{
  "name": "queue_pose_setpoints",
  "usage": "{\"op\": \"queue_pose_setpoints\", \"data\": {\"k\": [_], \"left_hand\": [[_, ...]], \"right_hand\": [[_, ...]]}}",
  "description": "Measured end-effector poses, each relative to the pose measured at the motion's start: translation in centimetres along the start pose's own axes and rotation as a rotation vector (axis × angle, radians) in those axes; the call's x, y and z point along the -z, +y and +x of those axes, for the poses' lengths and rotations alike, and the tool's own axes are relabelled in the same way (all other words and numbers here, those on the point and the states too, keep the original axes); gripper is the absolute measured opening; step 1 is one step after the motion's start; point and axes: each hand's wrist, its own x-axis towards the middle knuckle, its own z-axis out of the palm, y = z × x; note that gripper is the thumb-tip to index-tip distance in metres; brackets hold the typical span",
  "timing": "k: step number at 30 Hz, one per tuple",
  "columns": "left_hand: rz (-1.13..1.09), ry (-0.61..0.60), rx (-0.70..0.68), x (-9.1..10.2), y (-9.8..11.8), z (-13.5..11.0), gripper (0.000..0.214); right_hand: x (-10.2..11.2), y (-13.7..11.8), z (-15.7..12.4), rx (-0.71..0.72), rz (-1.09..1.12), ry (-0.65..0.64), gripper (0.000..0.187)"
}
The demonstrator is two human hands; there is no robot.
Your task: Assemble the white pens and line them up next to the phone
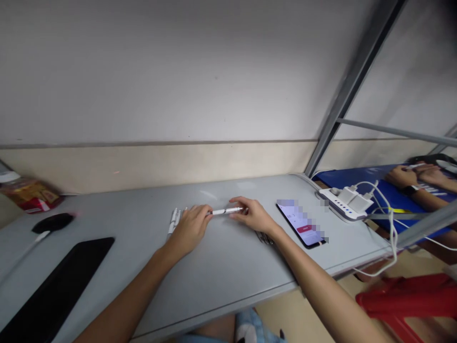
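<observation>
Your work looks to be in the middle, as I judge: one white pen [222, 211] is between your two hands, above the surface [214, 271], and it is not laid down. Your left hand [193, 221] pinches its left end between thumb and fingers. The fingers of your right hand [253, 214] curve around its right end; whether they press on it, I cannot tell.

Just beside your left hand lie white pens [173, 220]; I count at least two, the hand hides the others, if any. Near your right wrist lie some slender dark pieces [264, 237], more than one, but too blurred to count. Which group is finished and which is left, the view does not show.

Farther right there are one smartphone [300, 224] and one power strip [342, 205], with two white chargers [359, 202] plugged in. On the left you have one long black flat object [67, 286].
</observation>
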Motion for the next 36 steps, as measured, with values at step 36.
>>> {"op": "queue_pose_setpoints", "data": {"k": [36], "left_hand": [[-0.047,-0.045,0.064,0.5,0.4,0.1,0.029]], "right_hand": [[0.1,1.8,0.3,0.270,-0.301,0.120,0.023]]}}
